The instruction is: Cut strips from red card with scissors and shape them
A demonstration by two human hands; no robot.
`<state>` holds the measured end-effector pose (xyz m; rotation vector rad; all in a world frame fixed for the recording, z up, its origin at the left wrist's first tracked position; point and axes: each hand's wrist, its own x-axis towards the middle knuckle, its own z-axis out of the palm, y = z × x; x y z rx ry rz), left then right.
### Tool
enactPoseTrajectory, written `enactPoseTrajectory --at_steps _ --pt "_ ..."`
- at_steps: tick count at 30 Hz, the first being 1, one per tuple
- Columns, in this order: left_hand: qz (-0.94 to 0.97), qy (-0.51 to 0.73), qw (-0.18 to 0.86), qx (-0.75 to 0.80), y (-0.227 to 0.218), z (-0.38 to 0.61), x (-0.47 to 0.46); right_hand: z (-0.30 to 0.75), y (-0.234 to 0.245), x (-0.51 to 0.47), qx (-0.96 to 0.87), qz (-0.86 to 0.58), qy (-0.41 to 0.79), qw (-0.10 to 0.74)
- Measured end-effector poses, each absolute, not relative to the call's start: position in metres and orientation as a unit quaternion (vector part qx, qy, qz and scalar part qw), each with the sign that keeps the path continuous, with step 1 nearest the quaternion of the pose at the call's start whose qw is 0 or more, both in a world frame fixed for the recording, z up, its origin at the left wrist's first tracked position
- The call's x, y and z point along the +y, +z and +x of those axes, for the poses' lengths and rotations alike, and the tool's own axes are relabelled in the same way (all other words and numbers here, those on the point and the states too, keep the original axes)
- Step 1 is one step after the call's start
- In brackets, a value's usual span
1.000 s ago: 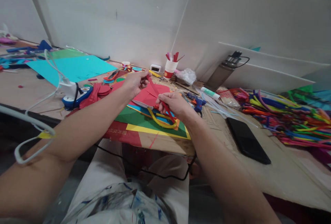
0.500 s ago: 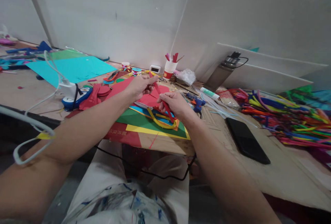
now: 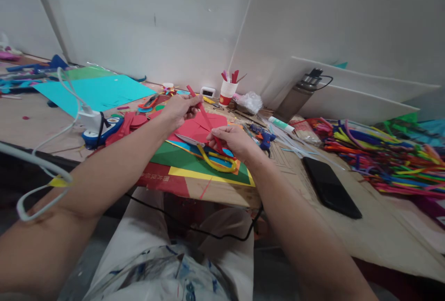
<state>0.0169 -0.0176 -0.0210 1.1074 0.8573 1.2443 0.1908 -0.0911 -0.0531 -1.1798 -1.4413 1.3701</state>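
Observation:
Both of my hands pinch one thin red strip (image 3: 205, 116) that runs slantwise above the table. My left hand (image 3: 181, 107) is closed on its upper part, with the strip's end sticking up past the fingers. My right hand (image 3: 233, 140) is closed on its lower part. Under the hands lie stacked paper sheets: red (image 3: 192, 128), green (image 3: 181, 157) and yellow (image 3: 203, 174). Yellow-handled scissors (image 3: 214, 162) rest on the sheets beside my right hand.
A black phone (image 3: 328, 187) lies to the right, with a heap of coloured pipe cleaners (image 3: 389, 157) beyond it. A blue glue gun (image 3: 264, 138), a paper cup of sticks (image 3: 228, 92) and a metal bottle (image 3: 299, 95) stand behind. A cyan sheet (image 3: 95, 91) and white charger (image 3: 91, 118) lie left.
My left hand has slid down the red strip, so more of its end pokes out above the fingers. My right hand has shifted slightly left along it.

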Motion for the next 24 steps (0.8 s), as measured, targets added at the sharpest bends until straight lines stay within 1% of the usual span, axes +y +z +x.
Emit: enactPoseTrajectory --at_steps 4,9,14,20,24 --pt "0.529 0.466 0.607 0.366 -0.024 0.017 -0.019 0.191 -0.051 -0.092 -0.552 -0.473 0.558 0.401" --pt "0.568 0.454 0.576 0.374 -0.031 0.026 -0.023 0.188 -0.051 -0.091 -0.516 -0.469 0.565 0.441" --pt "0.612 0.413 0.558 0.379 -0.031 0.035 -0.035 0.189 -0.057 -0.085 -0.503 -0.465 0.559 0.468" --pt "0.605 0.381 0.58 0.391 -0.03 0.034 -0.034 0.19 -0.052 -0.088 -0.514 -0.471 0.539 0.473" --pt "0.577 0.395 0.591 0.401 -0.03 0.031 -0.028 0.188 -0.048 -0.092 -0.529 -0.468 0.531 0.467"
